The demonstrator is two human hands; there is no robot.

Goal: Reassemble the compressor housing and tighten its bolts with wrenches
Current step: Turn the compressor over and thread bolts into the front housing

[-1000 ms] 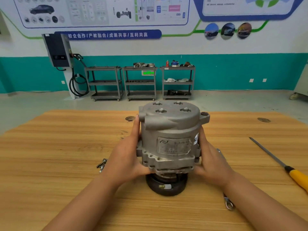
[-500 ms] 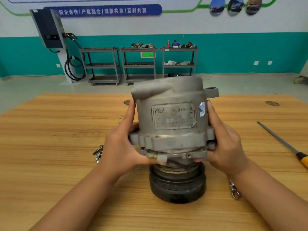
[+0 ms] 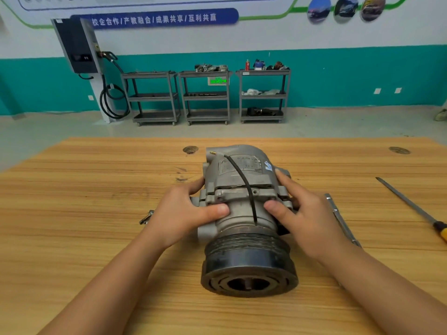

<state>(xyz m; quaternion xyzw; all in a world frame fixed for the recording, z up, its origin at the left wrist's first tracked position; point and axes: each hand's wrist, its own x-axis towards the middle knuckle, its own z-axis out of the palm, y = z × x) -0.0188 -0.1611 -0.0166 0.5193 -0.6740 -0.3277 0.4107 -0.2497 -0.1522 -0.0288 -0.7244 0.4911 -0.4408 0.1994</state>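
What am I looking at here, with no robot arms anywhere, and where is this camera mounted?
There is no machine. A person works with bare hands, and the only camera sits on their head, looking forward and down, so the arms coming in from the bottom are theirs. The left hand and right hand grip a grey compressor tipped on its side on the wooden table. Its dark pulley faces the camera and a black wire runs over the housing. Left of it lie small metal pieces, likely bolts. Right of it lies a wrench, and farther right a long tool with a yellow handle. Neither tool is in a hand. Grey carts stand by the far wall.
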